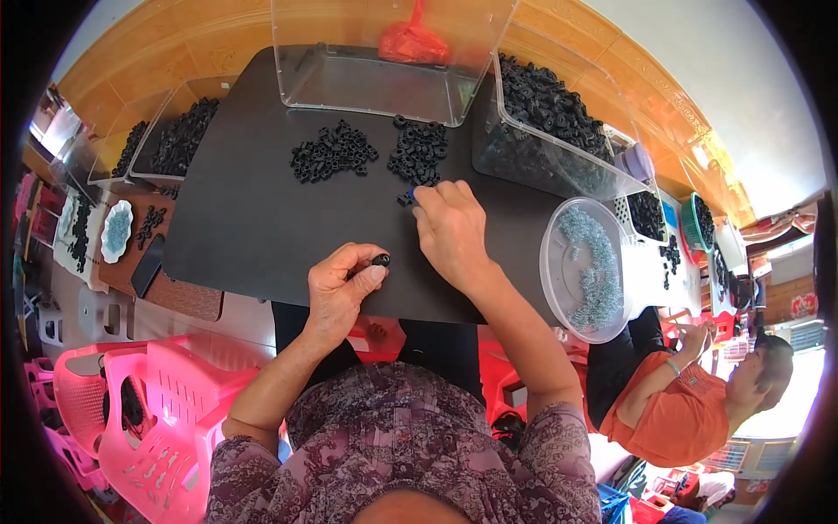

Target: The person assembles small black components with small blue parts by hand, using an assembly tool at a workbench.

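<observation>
- Black part (381, 260) is sitting between the thumb and fingers of the left hand (335, 286), close to the near edge of the worktop (253, 218).
- The left hand is grasping that part in a pinch.
- The right hand (452, 229) is curling its fingers over the worktop; a small blue piece (412, 194) is showing at its fingertips, beside a few loose parts (403, 200). I cannot tell whether it is gripping anything.
- A left heap (333, 155) and a right heap (419, 155) of black parts are lying toward the far edge.
- A clear bin (375, 87) is standing at the far edge.
- A filled bin (541, 170) is standing at the far right corner.
- A round tub (555, 271) is holding pale translucent pieces (597, 281) by the right edge.
</observation>
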`<state>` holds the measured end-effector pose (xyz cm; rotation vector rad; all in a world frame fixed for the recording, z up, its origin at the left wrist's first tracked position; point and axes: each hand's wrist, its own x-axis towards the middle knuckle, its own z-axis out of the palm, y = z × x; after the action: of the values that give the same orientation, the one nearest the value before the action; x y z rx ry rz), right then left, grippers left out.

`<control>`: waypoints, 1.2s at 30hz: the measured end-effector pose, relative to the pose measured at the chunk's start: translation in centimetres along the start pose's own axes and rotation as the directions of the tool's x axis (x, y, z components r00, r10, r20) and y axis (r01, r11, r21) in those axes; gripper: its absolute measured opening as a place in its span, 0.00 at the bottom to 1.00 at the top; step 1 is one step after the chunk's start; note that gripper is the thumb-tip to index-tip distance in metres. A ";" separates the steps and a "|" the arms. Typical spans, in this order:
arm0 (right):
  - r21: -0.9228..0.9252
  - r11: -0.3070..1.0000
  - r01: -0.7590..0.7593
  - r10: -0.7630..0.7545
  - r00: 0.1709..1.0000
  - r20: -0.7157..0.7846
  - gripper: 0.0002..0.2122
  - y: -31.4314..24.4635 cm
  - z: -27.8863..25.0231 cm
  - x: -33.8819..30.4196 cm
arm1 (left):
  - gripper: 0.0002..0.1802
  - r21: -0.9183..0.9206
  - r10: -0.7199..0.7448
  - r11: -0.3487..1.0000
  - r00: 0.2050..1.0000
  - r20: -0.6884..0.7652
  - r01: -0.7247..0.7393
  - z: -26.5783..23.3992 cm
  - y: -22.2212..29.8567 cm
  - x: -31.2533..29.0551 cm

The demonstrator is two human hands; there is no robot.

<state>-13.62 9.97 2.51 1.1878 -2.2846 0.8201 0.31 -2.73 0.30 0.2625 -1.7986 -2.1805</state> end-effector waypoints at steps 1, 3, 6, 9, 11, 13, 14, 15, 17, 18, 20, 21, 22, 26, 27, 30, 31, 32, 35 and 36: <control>0.000 1.000 0.004 -0.004 1.000 -0.001 0.08 0.2 0.4 0.3 | 0.07 -0.015 -0.009 1.000 1.000 0.004 0.009 -0.1 -0.1 0.0; -0.104 0.993 0.055 -0.045 0.994 0.102 0.07 0.5 1.3 0.7 | 0.08 -0.013 0.008 1.000 1.000 0.013 -0.007 -0.2 -0.4 0.0; -0.156 0.980 0.126 -0.104 0.985 0.140 0.07 0.9 2.2 0.8 | 0.09 -0.002 0.032 0.999 0.999 0.035 -0.032 -0.4 -0.5 0.0; -0.138 0.976 0.168 -0.147 0.978 0.150 0.07 0.6 2.2 1.2 | 0.10 0.007 0.045 0.999 0.998 0.045 -0.045 -0.5 -0.5 0.0; -0.124 0.973 0.195 -0.177 0.974 0.139 0.06 0.7 2.7 1.1 | 0.10 0.004 0.048 0.999 0.998 0.044 -0.048 -0.5 -0.5 0.0; -0.112 0.969 0.222 -0.207 0.970 0.125 0.06 0.8 2.8 1.0 | 0.06 0.012 0.046 0.999 0.999 0.028 -0.047 -0.2 -0.2 0.0; -0.114 0.969 0.217 -0.203 0.971 0.123 0.06 0.8 2.6 0.9 | 0.06 0.013 0.046 0.999 0.999 0.024 -0.046 -0.2 -0.2 0.0; -0.116 0.970 0.213 -0.199 0.973 0.122 0.07 0.8 2.5 0.8 | 0.07 0.011 0.042 0.999 0.999 0.026 -0.042 -0.2 -0.2 0.0; -0.091 0.975 0.202 -0.196 0.978 0.068 0.06 0.7 2.0 0.6 | 0.07 0.011 0.036 0.999 0.999 0.027 -0.036 -0.3 -0.3 0.1; -0.069 0.979 0.191 -0.190 0.982 0.013 0.06 0.6 1.8 0.4 | 0.07 0.010 0.028 1.000 0.999 0.024 -0.029 -0.3 -0.3 0.1; -0.007 0.990 0.144 -0.143 0.990 0.004 0.05 0.2 1.0 -0.1 | 0.07 0.010 0.017 1.000 1.000 0.019 -0.017 -0.4 -0.5 0.1; 0.053 0.994 0.097 -0.097 0.995 -0.003 0.04 0.0 0.5 -0.3 | 0.09 0.022 0.021 1.000 0.999 0.032 -0.021 -0.6 -0.6 0.1; 0.056 0.994 0.095 -0.095 0.995 -0.001 0.04 -0.2 0.1 -0.3 | 0.10 0.034 0.023 0.999 0.999 0.044 -0.025 -0.7 -0.7 0.1; 0.314 0.942 -0.115 0.081 0.989 0.120 0.06 -0.7 -1.5 -1.1 | 0.10 -0.006 0.010 1.000 0.999 0.032 -0.010 -0.2 0.0 0.3; 0.412 0.895 -0.173 0.116 0.980 0.160 0.06 -0.8 -1.8 -1.3 | 0.10 -0.044 -0.012 0.999 0.999 0.031 0.013 -0.1 0.3 0.3; 0.525 0.765 -0.374 0.244 0.922 0.302 0.07 -2.1 -3.2 -1.8 | 0.10 -0.083 -0.045 0.995 0.998 0.039 0.048 -0.1 0.4 0.3; 0.527 0.762 -0.377 0.245 0.921 0.304 0.07 -2.6 -3.4 -1.9 | 0.10 -0.087 -0.053 0.995 0.997 0.049 0.057 -0.2 0.3 0.2; 0.581 0.646 -0.496 0.313 0.866 0.391 0.06 -3.0 -3.7 -2.1 | 0.10 -0.087 -0.056 0.994 0.997 0.051 0.061 -0.1 0.3 0.2; 0.606 0.553 -0.572 0.328 0.818 0.472 0.06 -3.3 -4.1 -2.2 | 0.10 -0.092 -0.047 0.994 0.996 0.075 0.054 0.0 0.2 0.0; 0.598 0.595 -0.537 0.289 0.837 0.464 0.06 -3.2 -4.1 -2.1 | 0.10 -0.088 -0.043 0.995 0.996 0.080 0.050 0.1 0.2 0.0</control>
<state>-9.32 12.53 5.19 1.1167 -2.6531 1.9843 0.27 -2.69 0.47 0.2039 -1.7452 -2.3277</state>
